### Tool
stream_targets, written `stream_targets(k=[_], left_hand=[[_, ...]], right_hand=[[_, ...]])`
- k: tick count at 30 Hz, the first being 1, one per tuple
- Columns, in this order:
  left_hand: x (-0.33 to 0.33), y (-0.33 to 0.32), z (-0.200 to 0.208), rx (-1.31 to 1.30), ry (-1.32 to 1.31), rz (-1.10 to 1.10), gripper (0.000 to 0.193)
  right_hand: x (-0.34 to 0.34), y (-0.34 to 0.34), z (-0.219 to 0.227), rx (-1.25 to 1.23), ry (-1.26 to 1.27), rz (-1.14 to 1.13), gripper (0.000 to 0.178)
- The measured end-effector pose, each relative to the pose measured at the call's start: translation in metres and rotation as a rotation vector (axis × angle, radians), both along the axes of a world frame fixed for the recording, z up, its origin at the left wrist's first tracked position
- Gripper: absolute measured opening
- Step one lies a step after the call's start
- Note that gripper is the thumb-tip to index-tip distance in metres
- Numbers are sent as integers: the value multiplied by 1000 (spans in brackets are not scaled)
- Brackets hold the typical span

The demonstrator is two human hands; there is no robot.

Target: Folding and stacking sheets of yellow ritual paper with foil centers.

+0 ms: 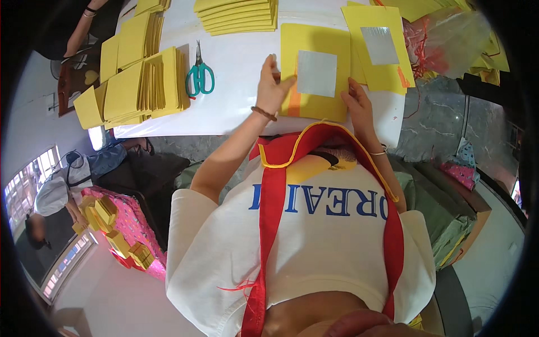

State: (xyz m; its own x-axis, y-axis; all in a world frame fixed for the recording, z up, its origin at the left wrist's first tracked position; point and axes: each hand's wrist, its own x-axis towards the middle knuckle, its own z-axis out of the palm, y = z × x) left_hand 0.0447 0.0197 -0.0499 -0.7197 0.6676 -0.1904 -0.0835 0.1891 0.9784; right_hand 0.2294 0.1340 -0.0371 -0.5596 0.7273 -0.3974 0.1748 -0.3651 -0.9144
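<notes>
A yellow paper sheet [315,44] with a silver rectangle [316,74] on it and an orange strip [295,101] down its left part lies on the white table before me. At its left edge is my left hand [273,89], fingers apart and the thumb reaching over the paper. My right hand [358,105] is at the lower right edge, fingers extended and not wrapped round the sheet. Beside it, to the right, a similar yellow sheet [356,22] bears another silver rectangle [380,46]. Teal-handled scissors [200,77] lie to the left.
Stacks of folded yellow paper [140,87] fill the table's left side, with another stack [238,16] at the far middle. A clear plastic bag [449,42] with red strings sits at right. Left, other people's arms show; one person handles yellow bundles [101,213] on a pink cloth.
</notes>
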Motion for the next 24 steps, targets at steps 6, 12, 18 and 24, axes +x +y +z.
stream_targets(k=[6,12,18,24], left_hand=[[-19,11,16,-131,54,-272,65],[-9,12,-26,26,249,-104,63],[-2,10,-27,109,209,-19,61],[-7,-19,9,-85,914,-262,51]], right_hand=[[6,1,-25,189,-33,59,47],[3,0,-14,230,-90,104,42],[3,9,-15,545,-176,141,43],[6,1,0,1122,-348,302,40]])
